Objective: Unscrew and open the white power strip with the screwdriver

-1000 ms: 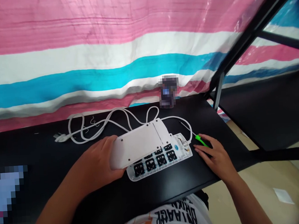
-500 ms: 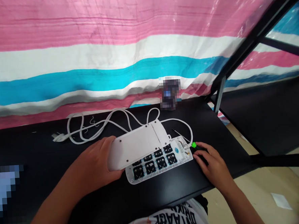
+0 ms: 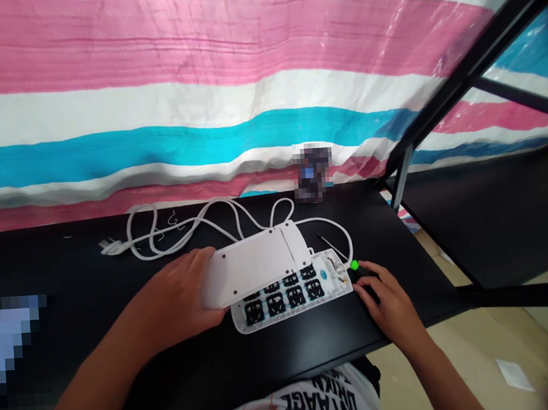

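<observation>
My left hand (image 3: 189, 290) grips the left end of a white power strip cover (image 3: 254, 259), thumb below and fingers on top. The cover is tilted over the opened power strip base (image 3: 302, 299), hiding part of it. Rows of black socket inserts (image 3: 276, 304) show in the base, with a few wires at its right end. My right hand (image 3: 386, 297) is closed round the black and green handle of a screwdriver (image 3: 354, 265), its fingertips by the base's right end. The thin shaft points up and left, behind the base.
A white power cord (image 3: 196, 222) with a plug (image 3: 112, 246) lies looped along the back of the black table (image 3: 97, 271). Behind stands a striped plastic sheet (image 3: 159, 150). A blurred dark item (image 3: 312, 175) leans there. Black metal frame bars (image 3: 436, 118) rise at right.
The view has shifted slightly. Both hands, the cover and the base keep nearly the same places relative to each other.
</observation>
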The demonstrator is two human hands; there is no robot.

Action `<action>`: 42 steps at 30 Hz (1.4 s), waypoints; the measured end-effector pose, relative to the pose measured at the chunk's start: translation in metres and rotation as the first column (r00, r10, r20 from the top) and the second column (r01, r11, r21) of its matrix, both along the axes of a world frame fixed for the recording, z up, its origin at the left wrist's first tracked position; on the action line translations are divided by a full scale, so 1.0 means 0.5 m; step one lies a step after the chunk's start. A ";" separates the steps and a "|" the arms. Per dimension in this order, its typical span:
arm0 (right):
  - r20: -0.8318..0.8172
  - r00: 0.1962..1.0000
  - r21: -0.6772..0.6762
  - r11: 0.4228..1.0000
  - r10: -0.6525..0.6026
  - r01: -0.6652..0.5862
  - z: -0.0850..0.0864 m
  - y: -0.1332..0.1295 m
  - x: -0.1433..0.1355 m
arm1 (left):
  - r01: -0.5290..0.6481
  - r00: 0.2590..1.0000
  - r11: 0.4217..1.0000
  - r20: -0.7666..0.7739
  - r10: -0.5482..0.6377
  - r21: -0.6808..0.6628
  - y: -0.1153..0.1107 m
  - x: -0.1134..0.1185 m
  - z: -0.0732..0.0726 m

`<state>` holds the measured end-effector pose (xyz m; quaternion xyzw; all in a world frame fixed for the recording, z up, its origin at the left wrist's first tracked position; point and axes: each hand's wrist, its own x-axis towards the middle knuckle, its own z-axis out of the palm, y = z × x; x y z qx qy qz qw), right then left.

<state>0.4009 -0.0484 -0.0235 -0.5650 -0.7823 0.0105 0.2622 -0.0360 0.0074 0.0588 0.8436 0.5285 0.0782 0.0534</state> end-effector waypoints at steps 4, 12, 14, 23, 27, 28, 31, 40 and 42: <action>0.018 1.000 0.021 1.000 0.017 -0.018 0.003 0.000 -0.001 | 0.004 1.000 1.000 0.005 -0.004 -0.015 0.001 0.001 0.002; 0.055 0.998 0.007 0.999 0.034 -0.034 0.012 0.001 -0.005 | -0.016 1.000 1.000 -0.026 0.015 -0.025 -0.005 -0.001 0.007; 0.079 0.996 -0.005 0.999 0.042 -0.042 0.015 0.000 -0.007 | -0.023 0.999 0.999 -0.030 0.022 -0.035 -0.005 -0.001 0.008; 0.327 0.940 -0.118 0.991 0.097 -0.061 0.057 0.016 -0.023 | 0.010 1.000 1.000 -0.026 -0.011 -0.004 -0.003 0.002 0.010; 0.448 0.884 -0.183 0.982 0.131 -0.053 0.093 0.043 -0.046 | 0.000 0.999 1.000 -0.038 -0.001 -0.018 -0.003 0.003 0.012; 0.480 0.867 -0.206 0.978 0.132 -0.035 0.101 0.050 -0.054 | -0.004 0.999 1.000 -0.038 0.003 -0.029 -0.003 0.003 0.012; 0.565 0.816 -0.253 0.967 0.122 0.031 0.120 0.068 -0.078 | -0.010 1.000 0.999 -0.029 0.009 -0.045 -0.003 0.003 0.011; 0.600 0.789 -0.288 0.956 0.134 0.057 0.123 0.083 -0.087 | -0.038 0.999 0.992 -0.022 0.036 -0.124 -0.003 0.012 0.022; 0.589 0.798 -0.279 0.959 0.129 0.051 0.121 0.080 -0.082 | -0.044 0.999 0.989 -0.017 0.042 -0.140 -0.002 0.012 0.025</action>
